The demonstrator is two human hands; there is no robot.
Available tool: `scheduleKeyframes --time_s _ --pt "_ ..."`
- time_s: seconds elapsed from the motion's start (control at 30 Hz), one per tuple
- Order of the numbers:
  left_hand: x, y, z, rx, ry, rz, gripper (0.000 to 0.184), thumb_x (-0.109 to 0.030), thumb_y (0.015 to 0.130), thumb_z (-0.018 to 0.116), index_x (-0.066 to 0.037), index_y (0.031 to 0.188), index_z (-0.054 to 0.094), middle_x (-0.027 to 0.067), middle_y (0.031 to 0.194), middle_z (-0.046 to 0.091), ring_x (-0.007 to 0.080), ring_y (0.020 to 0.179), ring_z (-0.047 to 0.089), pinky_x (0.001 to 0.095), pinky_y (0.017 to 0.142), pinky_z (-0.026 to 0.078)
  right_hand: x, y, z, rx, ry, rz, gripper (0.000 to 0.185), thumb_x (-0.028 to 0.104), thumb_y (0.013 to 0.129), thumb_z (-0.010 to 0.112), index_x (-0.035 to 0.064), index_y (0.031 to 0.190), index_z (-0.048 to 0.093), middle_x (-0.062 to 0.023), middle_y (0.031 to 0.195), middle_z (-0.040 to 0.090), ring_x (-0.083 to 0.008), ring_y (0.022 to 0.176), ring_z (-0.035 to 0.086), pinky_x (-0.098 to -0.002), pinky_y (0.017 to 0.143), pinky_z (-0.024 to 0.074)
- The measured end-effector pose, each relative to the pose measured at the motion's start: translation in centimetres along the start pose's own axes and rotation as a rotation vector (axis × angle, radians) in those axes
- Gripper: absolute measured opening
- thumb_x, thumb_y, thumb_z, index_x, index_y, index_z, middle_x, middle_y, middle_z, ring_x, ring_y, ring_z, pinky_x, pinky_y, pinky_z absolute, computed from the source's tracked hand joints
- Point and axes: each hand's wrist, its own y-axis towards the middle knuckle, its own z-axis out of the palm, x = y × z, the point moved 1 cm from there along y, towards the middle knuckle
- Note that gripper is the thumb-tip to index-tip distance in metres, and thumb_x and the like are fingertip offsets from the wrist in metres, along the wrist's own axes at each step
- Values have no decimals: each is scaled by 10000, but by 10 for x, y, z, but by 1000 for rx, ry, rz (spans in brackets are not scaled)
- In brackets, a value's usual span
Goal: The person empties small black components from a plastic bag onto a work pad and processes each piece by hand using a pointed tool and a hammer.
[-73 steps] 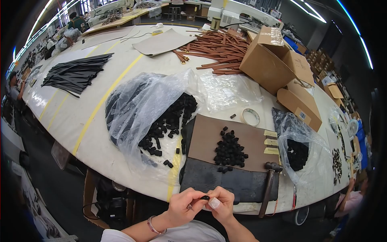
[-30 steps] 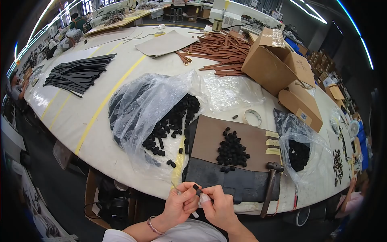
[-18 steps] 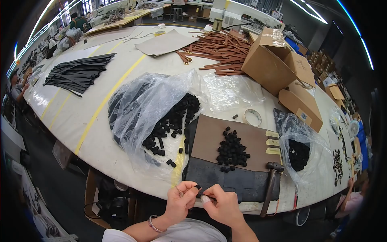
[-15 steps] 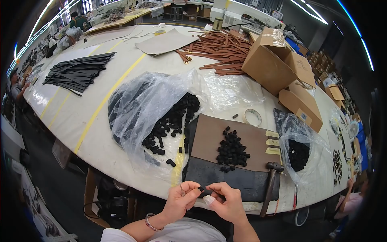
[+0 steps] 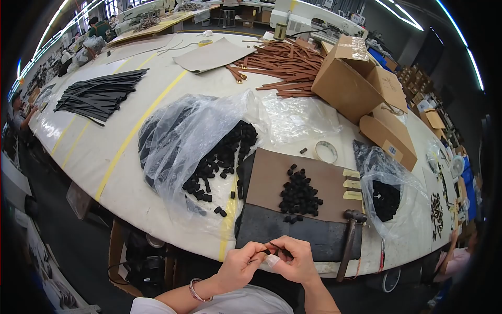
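My left hand [image 5: 241, 266] is closed in a pinch on a small black piece [image 5: 266, 251], much like the short black tubes in the pile. My right hand [image 5: 295, 261] meets it at the fingertips, also closed, with a white wrap [image 5: 272, 260] on its thumb. Something thin and dark shows within the right fingers, too small to make out. Just beyond both hands lies a dark slab [image 5: 293, 235] with a brown sheet [image 5: 266, 178] on top. A pile of short black tubes [image 5: 299, 193] sits on that sheet.
A hammer [image 5: 350, 240] lies at the slab's right edge. Clear bags of black pieces stand left [image 5: 172, 136] and right [image 5: 387, 193]. Farther back are a tape roll [image 5: 326, 152], brown straps [image 5: 287, 60], a cardboard box [image 5: 345, 78] and black strips [image 5: 102, 94].
My left hand has moved right with the small black piece, so its fingertips now meet those of my right hand. The right hand has barely moved.
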Motion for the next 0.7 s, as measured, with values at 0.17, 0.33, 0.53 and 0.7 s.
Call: scheduleKeyframes --time_s 0.17,0.33,0.53,0.7 --pt "7 0 -1 -62 247 84 114 -2 800 550 18 913 542 114 620 556 182 504 553 280 464 415 -1 -3 8 3 -296 -138 117 39 738 598 2 848 592 -83 723 588 -204 530 566 -286 475 444" --pt "9 6 -15 -40 450 182 129 -12 776 587 9 891 531 106 580 547 229 471 551 282 424 395 0 5 12 62 -319 -22 82 94 774 586 18 795 563 -120 712 584 -288 580 577 -349 520 448" --pt "5 16 -26 -50 763 25 158 -70 760 617 -31 880 521 79 596 521 268 500 548 337 456 418 -20 31 0 317 -668 266 191 216 794 555 27 769 551 -146 614 596 -343 620 595 -445 612 452" --pt "20 17 -19 34 918 255 119 -61 726 612 -60 831 556 52 739 500 220 609 558 330 470 419 -26 31 0 270 -599 332 191 209 792 551 21 762 564 -163 627 602 -348 620 597 -433 624 455"
